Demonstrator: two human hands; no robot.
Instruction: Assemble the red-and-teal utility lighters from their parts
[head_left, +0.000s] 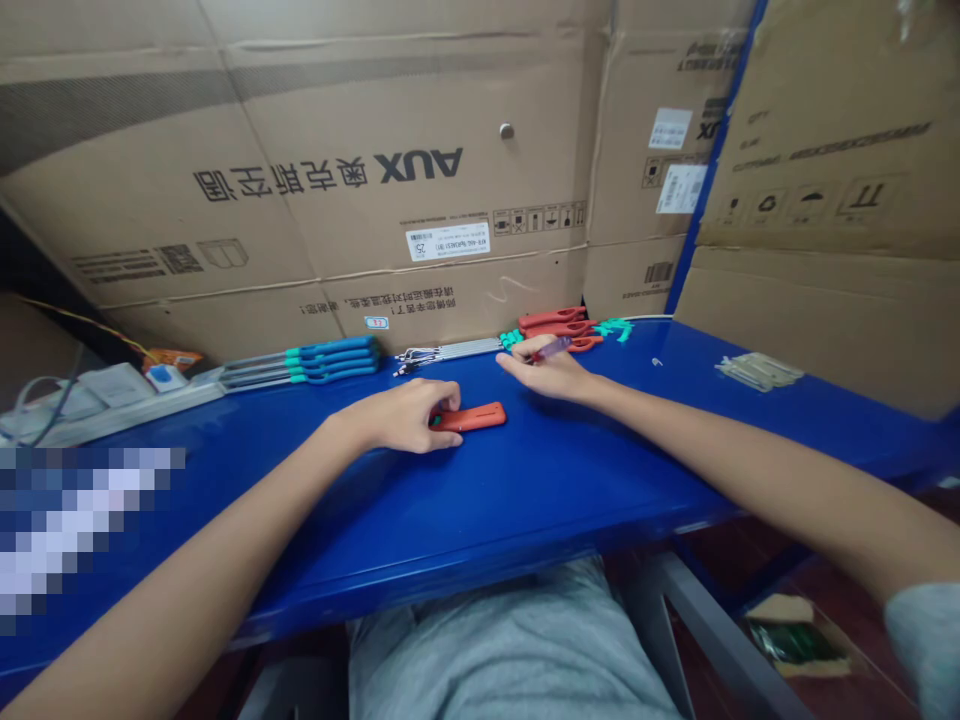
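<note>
My left hand [416, 413] is closed around one end of an orange-red plastic handle [484, 416] on the blue table, with a bit of green showing between the fingers. My right hand [553, 375] grips a slim tool with a see-through purple handle [555, 348]; its tip is hidden. Just behind the right hand lie several red handles [555, 318] and small green plastic pieces [616, 328]. A row of thin metal rods [472, 348] sits to the left of that hand, against the cardboard.
Blue-handled tools with metal shafts [337, 358] are stacked at the back left, beside a power strip [135, 410] with plugs. Pale plastic strips [760, 371] lie at the right. Cardboard [300, 100] walls the blue table [480, 510] at the back and right.
</note>
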